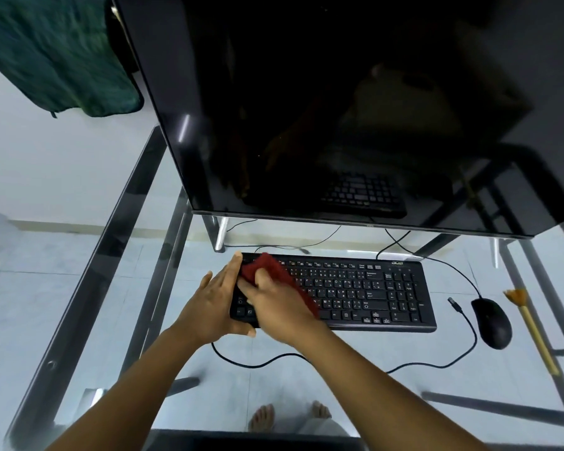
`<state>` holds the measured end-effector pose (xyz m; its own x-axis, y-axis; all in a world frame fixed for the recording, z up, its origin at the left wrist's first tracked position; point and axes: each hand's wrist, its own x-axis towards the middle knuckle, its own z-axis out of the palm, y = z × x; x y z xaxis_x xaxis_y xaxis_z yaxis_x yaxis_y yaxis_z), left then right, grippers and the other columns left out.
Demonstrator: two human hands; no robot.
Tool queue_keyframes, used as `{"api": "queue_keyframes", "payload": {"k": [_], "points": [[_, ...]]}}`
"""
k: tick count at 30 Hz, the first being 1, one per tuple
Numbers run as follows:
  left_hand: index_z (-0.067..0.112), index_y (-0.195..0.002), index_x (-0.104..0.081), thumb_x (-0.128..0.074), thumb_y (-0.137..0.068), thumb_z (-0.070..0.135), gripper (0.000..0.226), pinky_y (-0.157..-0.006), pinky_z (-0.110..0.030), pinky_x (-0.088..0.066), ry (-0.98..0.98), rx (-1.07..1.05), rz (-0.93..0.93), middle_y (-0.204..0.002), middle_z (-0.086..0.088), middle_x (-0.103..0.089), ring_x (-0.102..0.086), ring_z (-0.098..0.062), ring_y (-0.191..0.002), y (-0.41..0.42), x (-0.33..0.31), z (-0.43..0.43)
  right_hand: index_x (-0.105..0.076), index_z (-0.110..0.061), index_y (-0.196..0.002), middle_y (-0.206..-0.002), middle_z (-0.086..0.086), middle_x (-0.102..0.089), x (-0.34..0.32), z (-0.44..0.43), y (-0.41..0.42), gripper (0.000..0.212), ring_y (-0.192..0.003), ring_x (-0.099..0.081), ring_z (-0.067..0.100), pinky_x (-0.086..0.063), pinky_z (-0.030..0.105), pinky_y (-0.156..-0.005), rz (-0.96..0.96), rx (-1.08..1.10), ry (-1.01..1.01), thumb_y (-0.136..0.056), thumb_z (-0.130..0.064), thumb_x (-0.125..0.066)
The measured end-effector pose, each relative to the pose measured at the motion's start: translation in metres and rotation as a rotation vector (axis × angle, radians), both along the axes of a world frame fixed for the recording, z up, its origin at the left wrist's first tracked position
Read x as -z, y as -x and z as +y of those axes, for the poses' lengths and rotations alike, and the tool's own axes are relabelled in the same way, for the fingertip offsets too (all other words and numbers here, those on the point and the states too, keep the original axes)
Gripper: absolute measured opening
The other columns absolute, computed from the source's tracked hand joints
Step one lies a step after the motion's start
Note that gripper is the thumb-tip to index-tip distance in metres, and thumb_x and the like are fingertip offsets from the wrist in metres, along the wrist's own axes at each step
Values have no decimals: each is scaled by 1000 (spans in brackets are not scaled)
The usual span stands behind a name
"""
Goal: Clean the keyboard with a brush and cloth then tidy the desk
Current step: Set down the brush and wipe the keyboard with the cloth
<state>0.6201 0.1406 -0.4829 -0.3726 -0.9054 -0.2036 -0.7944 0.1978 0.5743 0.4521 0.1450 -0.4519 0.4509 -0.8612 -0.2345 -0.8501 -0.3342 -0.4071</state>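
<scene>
Braces the left end of the keyboard (pixel 355 294) with the left hand (pixel 209 297), fingers straight and flat against it. Wads the red cloth (pixel 271 268) in the right hand (pixel 277 304), fingers curled on it, pressing onto the keyboard's left keys. Seems soft and light: best gripped bunched. Keyboard likely light and slippery on the glass desk (pixel 453 385), hence bracing. Right of the keyboard, mouse (pixel 492 322), then brush (pixel 531 323). Behind the keyboard, dark monitor (pixel 306 109).
</scene>
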Motion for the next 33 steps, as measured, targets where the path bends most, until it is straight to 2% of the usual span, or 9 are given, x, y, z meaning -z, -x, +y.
{"api": "queue_keyframes", "payload": {"k": [4,6,11,14,17,22,27,31,33], "points": [[17,-151,17,-73,-56,73,142,-117,-43,9,42,35,-219,-161,2,13,14,-13,-147,10,-13,1,-28,-35,-145,-128,1,-38,-4,-21,63,56,-109,-57,32,-49,35,-84,-24,425,-25,-94,-15,-41],[14,-152,11,-64,-63,76,132,-116,-43,11,75,29,-243,-159,2,20,22,-14,-145,29,-23,1,-26,-28,-149,-137,9,-34,-9,-18,91,59,-108,-58,36,-51,41,-90,121,596,-23,-95,-11,-42],[15,-153,4,-36,-91,62,88,-119,-43,11,173,171,-210,-159,2,20,23,-13,-144,95,-27,4,-20,-42,-147,-121,-1,-38,-7,26,103,54,-98,-64,23,-53,25,-58,64,186,-71,-98,-32,-40],[16,-154,4,-26,-102,44,66,-119,-44,11,196,244,-230,-159,2,19,25,-12,-144,119,-19,5,-26,-41,-147,-126,9,-43,-4,9,155,51,-86,-67,32,-58,38,-67,235,399,81,-100,-28,-39],[15,-153,2,-16,-100,48,65,-119,-46,11,225,251,-232,-160,1,15,20,-14,-145,137,-9,5,-28,-26,-149,-125,19,-45,-8,2,170,47,-89,-66,36,-57,43,-76,308,690,67,-102,-26,-36],[8,-151,-22,-19,-99,53,69,-115,-50,-6,309,300,-302,-161,-6,-12,-7,-21,-149,150,12,9,-27,-29,-149,-122,9,-43,-1,18,159,51,-87,-64,33,-56,40,-72,201,307,117,-100,-30,-40],[8,-151,-20,-18,-100,54,69,-115,-50,-9,337,307,-341,-160,-5,-14,-8,-22,-149,149,16,10,-43,-33,-130,-116,9,-55,-4,0,212,43,-93,-63,35,-55,41,-76,-1,952,122,-89,-45,-34],[7,-150,-25,-18,-100,53,69,-115,-50,-10,331,305,-346,-159,-6,-19,-12,-22,-148,150,15,10,-24,-26,-150,-123,14,-45,8,13,171,54,-81,-66,35,-58,45,-73,160,389,105,-100,-25,-42],[8,-151,-23,-17,-100,54,69,-115,-49,-9,342,314,-350,-160,-6,-18,-11,-21,-148,149,16,10,-26,-28,-150,-121,14,-46,9,13,182,51,-76,-66,35,-57,43,-68,221,371,133,-101,-26,-41]]}}
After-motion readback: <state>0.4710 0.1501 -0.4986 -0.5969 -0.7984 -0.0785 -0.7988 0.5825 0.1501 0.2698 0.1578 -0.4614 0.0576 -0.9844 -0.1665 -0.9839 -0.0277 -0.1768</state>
